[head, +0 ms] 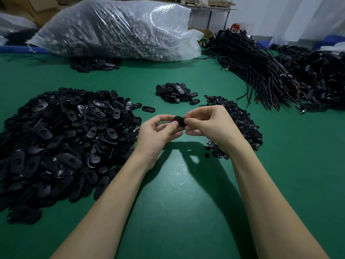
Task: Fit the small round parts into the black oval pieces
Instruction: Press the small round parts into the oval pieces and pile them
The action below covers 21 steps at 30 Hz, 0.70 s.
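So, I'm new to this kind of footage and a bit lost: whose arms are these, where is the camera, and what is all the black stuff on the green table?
There is no machine here. A camera worn on a person's head looks down at their own two bare arms. Between them, the left hand and the right hand pinch one black oval piece above the green table; whether a round part is already in it is hidden by the fingers. On the left lies a big heap of oval pieces. By the right hand is a heap of small round parts. A smaller pile of oval pieces sits just beyond the hands. Farther back are a clear plastic bag of dark parts and bundles of black cables.
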Motion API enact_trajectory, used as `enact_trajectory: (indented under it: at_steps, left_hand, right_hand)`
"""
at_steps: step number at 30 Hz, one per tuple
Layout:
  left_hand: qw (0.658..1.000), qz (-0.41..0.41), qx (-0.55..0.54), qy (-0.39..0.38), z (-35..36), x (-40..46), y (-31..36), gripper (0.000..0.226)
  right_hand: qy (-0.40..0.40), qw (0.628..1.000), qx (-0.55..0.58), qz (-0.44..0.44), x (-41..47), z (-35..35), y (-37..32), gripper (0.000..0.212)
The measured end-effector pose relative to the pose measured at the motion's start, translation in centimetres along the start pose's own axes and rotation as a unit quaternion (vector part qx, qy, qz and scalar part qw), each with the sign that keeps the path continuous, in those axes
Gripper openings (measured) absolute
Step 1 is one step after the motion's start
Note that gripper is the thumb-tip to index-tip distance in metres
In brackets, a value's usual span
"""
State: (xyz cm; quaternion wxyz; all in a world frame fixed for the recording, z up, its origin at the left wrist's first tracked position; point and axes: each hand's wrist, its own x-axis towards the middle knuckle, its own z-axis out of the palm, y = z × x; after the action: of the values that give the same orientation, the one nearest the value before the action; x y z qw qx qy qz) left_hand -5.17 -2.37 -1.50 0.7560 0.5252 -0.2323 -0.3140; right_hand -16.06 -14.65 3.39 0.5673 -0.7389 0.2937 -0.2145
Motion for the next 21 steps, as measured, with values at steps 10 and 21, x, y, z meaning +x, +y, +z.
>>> enact_trajectory:
  at_steps: [10,21]
  left_hand:
    - [1.0,0.003,0.002,-0.006,0.0,0.0,-0.08,0.011]
    - [1.0,0.001,0.001,0.007,-0.02,-0.21,0.23,0.013]
  right_hand:
    - [0.006,1.0,0.008,0.015,-0.21,-0.02,-0.2,0.006]
    - [0.028,0.999,-0.039,0.016,-0.1,0.14,0.1,0.018]
